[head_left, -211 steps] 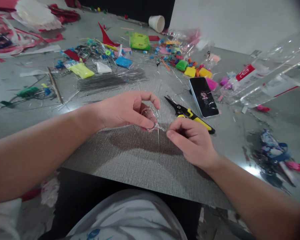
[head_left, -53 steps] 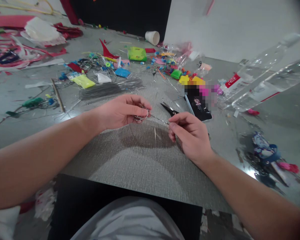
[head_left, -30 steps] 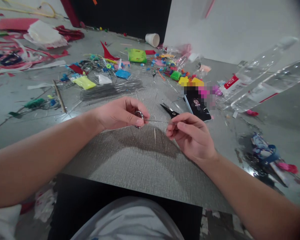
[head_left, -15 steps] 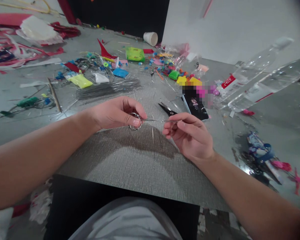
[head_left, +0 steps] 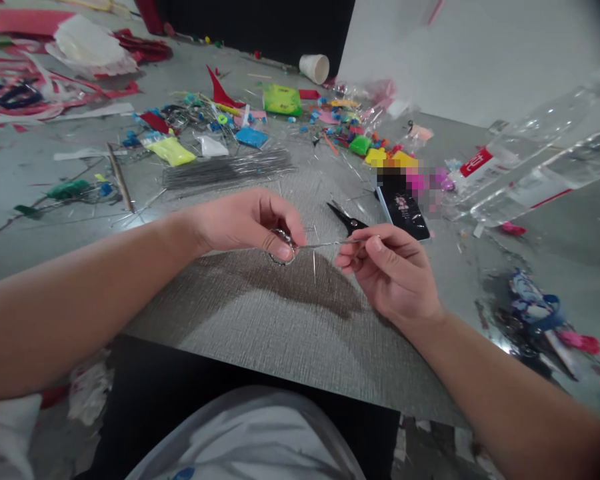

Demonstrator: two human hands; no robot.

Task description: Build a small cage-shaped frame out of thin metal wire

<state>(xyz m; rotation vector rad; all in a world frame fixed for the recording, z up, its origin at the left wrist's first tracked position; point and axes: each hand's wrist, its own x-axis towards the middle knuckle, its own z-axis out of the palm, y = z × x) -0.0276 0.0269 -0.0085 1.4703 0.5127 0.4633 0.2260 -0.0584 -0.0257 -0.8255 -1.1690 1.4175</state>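
Between thumb and fingers, my left hand (head_left: 260,223) pinches a small ring of twisted wire (head_left: 281,261). From the ring a thin twisted wire stem (head_left: 325,245) runs to the right. My right hand (head_left: 393,267) is closed on the far end of that stem, thumb against the index finger. Both hands hover over the grey table (head_left: 260,333), with their shadow below. Black scissors (head_left: 347,219) lie just behind my right hand, partly hidden by it. A bundle of straight wires (head_left: 225,170) rests behind my left hand.
A phone (head_left: 403,207) lies behind my right hand, near two clear bottles (head_left: 535,187). Clay packets, one yellow (head_left: 173,151) and one blue (head_left: 251,137), sit farther back among scraps. A paper cup (head_left: 314,69) lies on its side. Red and white wrapping (head_left: 90,50) fills the back left.
The whole view has shifted slightly, so everything appears a little farther right. Both hands keep their hold on the wire, and the stem between them looks nearly the same.
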